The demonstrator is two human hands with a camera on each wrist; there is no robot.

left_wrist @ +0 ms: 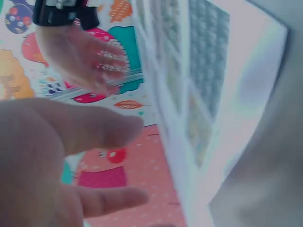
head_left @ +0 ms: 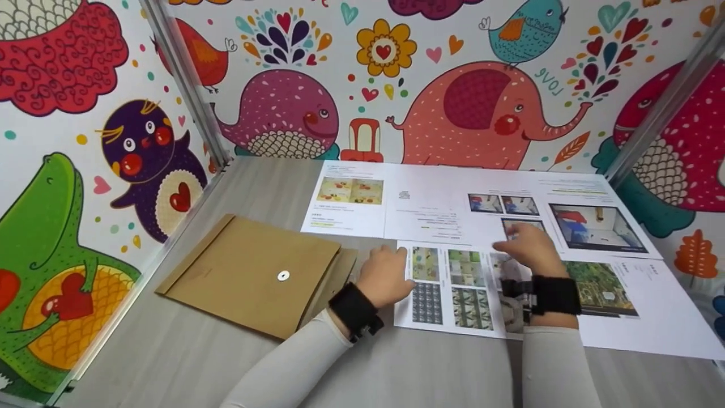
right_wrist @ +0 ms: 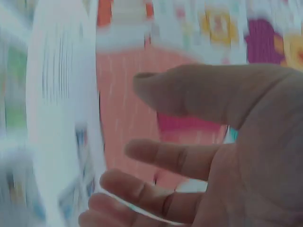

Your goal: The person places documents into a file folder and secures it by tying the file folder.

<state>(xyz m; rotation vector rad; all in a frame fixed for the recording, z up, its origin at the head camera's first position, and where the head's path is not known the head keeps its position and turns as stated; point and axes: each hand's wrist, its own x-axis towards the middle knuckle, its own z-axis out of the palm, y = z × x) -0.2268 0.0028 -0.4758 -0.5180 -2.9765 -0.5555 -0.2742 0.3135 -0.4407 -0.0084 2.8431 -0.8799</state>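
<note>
Several printed sheets lie on the table, and one sheet with small pictures (head_left: 447, 327) is at the near edge of the group. My left hand (head_left: 385, 277) is over that sheet's left edge, between it and a brown paper envelope (head_left: 243, 266). Its thumb and one finger extend apart in the left wrist view, with nothing between them. Over the right part of the sheets hovers my right hand (head_left: 532, 249). In the right wrist view its fingers (right_wrist: 142, 184) are spread and loosely bent, holding nothing. Blur hides whether either hand touches paper.
The envelope has a white round button (head_left: 283, 276) and a flap side partly open at its right, with something brown inside. Other sheets (head_left: 425, 198) lie behind, close to the patterned wall (head_left: 362, 113). Metal posts (head_left: 192, 85) stand at the table's corners.
</note>
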